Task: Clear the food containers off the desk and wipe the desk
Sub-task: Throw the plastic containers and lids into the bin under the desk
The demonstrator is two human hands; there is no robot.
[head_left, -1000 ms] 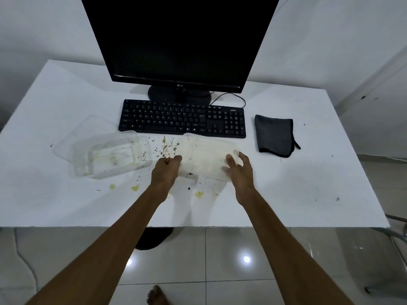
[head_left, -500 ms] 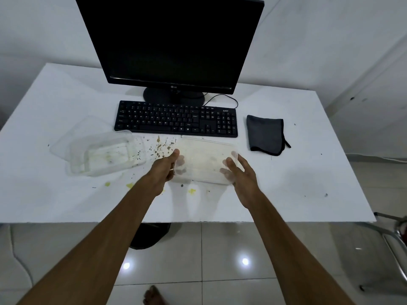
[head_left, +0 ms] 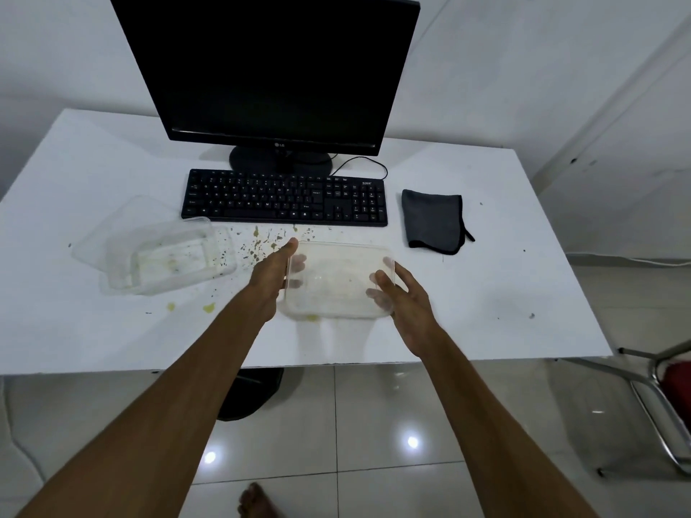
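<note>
While both hands are on one clear container, the scene runs like this, largest thing first:

Desk (head_left: pixel 112 330): white tabletop, spattered with brown and yellow food bits in a band along its middle, just in front of the keyboard, with a few yellow blobs nearer the front edge.

Monitor (head_left: pixel 269 69): black, screen dark, standing on a round foot at the middle of the back edge.

Keyboard (head_left: pixel 284 200): black, lying directly in front of the monitor foot, its cable looping off behind its right end.

Left container (head_left: pixel 168 256): clear plastic, smeared inside with yellowish residue, resting towards the left edge on top of a flat clear piece (a lid or a second tub, I cannot tell which).

Held container (head_left: pixel 340 282): clear rectangular tub, streaked with residue, near the middle of the front edge; whether it touches the tabletop or is just off it cannot be told.

Cloth (head_left: pixel 433 222): dark grey, folded, lying right of the keyboard and well clear of the right edge.

Left hand (head_left: pixel 271 274): grasping the held container's left end, thumb on the rim, fingers seen through the plastic.

Right hand (head_left: pixel 407 300): grasping the right end, thumb on top, fingertips showing through the wall.
</note>
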